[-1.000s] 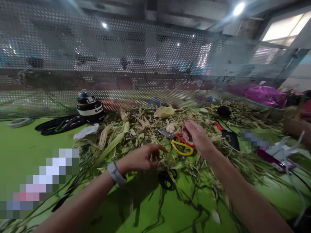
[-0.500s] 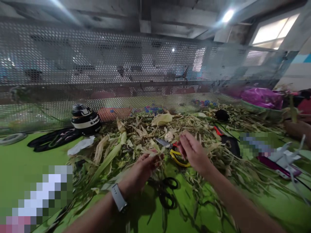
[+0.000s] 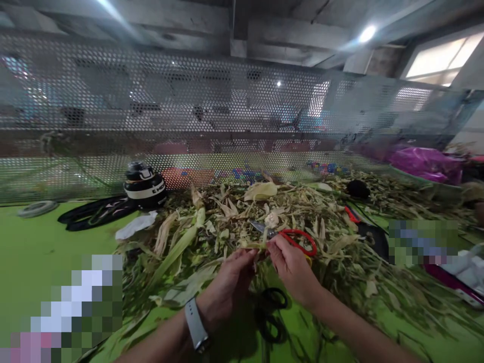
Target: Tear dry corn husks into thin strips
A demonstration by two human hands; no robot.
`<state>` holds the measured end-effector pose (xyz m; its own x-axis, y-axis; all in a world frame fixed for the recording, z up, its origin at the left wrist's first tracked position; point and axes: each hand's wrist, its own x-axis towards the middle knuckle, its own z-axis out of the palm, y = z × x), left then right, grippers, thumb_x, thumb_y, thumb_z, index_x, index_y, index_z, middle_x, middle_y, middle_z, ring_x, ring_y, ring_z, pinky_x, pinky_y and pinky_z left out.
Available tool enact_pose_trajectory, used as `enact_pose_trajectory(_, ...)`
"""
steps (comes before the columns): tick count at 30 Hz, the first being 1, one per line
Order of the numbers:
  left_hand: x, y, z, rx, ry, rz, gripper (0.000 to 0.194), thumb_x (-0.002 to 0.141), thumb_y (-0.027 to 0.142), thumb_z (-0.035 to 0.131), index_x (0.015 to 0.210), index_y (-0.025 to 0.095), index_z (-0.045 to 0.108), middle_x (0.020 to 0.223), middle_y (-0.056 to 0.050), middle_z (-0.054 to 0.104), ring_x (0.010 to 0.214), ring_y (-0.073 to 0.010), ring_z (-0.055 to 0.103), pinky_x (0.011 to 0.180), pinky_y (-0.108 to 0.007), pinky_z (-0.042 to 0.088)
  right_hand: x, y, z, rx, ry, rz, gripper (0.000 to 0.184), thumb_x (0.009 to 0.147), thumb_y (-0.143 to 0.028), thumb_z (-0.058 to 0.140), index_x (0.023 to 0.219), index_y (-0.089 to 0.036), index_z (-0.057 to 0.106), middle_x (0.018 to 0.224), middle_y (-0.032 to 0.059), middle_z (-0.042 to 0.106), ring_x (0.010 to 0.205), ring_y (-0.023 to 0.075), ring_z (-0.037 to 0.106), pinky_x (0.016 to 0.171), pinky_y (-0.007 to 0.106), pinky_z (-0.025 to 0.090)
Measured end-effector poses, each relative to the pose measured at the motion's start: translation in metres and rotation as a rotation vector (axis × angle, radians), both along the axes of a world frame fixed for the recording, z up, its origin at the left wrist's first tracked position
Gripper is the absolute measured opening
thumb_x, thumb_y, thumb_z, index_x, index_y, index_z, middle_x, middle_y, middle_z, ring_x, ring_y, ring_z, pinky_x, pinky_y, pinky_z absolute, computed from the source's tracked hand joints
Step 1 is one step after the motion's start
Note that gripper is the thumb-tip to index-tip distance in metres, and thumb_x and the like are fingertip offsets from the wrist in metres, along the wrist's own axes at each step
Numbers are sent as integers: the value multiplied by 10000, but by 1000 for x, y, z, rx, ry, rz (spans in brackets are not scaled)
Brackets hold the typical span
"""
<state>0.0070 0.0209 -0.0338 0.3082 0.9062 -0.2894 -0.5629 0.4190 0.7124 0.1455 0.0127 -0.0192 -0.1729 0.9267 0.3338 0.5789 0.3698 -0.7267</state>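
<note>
My left hand [image 3: 230,277], with a grey-banded watch [image 3: 195,325] on its wrist, pinches a thin pale strip of corn husk [image 3: 254,246]. Close beside it, my right hand [image 3: 293,269] is closed on the same strip, fingertips almost meeting the left ones. Just beyond the right hand lie red-handled scissors [image 3: 302,233], blades pointing left; that hand partly covers them. A bit of yellow handle [image 3: 309,260] shows beneath the red loop. Below the hands, black-handled scissors [image 3: 273,298] rest on the green surface, their blades hidden in shadow.
Dried husks [image 3: 260,190] and strips spread across the green table [image 3: 30,244]. At left stand a black-and-white bottle [image 3: 145,190], a black strap [image 3: 96,212] and a white tissue [image 3: 136,225]. A perforated metal screen [image 3: 212,111] rises behind. Purple plastic [image 3: 425,164] sits far right.
My right hand has come down and left to meet my left hand at the husk strip. More of the red scissor handle shows now. The view has shifted slightly left.
</note>
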Motion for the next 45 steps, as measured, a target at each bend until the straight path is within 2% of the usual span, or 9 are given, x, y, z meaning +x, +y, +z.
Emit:
enact_pose_trajectory(14,0,4,-6,52,302,86,285,591,356,712,695,164,528,573,30,568,521,-91,497,501,-196,359,1,4,-3,60,-10,-33,269,917,-333,316,707,-202,424,607,-17,472,543,117,458,527,225,360)
enact_pose_trajectory(19,-2,10,-11,74,197,113,279,579,326,730,656,165,515,561,50,529,498,-69,449,491,-187,339,7,4,3,81,-7,1,228,917,-321,326,848,-203,509,919,54,530,646,123,516,564,239,413)
enact_pose_trajectory(23,-2,8,-6,68,154,101,243,579,301,731,653,170,540,553,56,518,509,-71,470,532,-189,370,11,6,5,-33,-22,94,243,917,-345,320,791,-209,478,760,9,508,561,109,519,519,231,413)
enact_pose_trajectory(28,-11,13,4,292,512,-107,275,658,408,646,580,162,551,476,14,557,456,-109,490,478,-211,331,13,9,7,-5,-86,35,297,912,-340,325,653,-207,384,605,-25,450,544,119,490,520,240,372)
enact_pose_trajectory(31,-20,19,9,483,719,-16,311,689,428,613,533,167,552,489,5,576,480,-116,496,489,-214,324,12,9,7,-25,-99,0,302,915,-354,309,662,-209,389,596,-21,466,551,128,477,518,243,355)
enact_pose_trajectory(33,-24,22,11,504,646,4,263,696,416,613,615,167,606,571,2,609,555,-123,525,547,-213,357,12,9,7,-31,-76,-16,300,915,-356,311,667,-208,394,598,-18,473,569,133,486,537,247,361)
enact_pose_trajectory(37,-26,20,9,304,358,-125,290,697,387,633,911,192,647,719,-1,624,637,-106,535,559,-190,358,11,9,7,-75,35,-13,287,917,-363,306,708,-203,421,592,-22,478,555,129,500,555,247,384)
enact_pose_trajectory(41,-24,17,6,242,265,-241,277,682,404,652,845,180,659,669,11,580,574,-79,494,482,-167,323,9,7,6,-53,44,2,302,911,-375,326,687,-202,433,595,-17,491,576,133,497,567,247,384)
enact_pose_trajectory(45,-22,18,5,309,271,-213,261,657,370,689,821,169,659,768,-21,624,645,-100,533,590,-204,431,9,6,6,-81,55,36,296,911,-377,323,699,-203,434,586,-25,489,564,129,500,566,244,389)
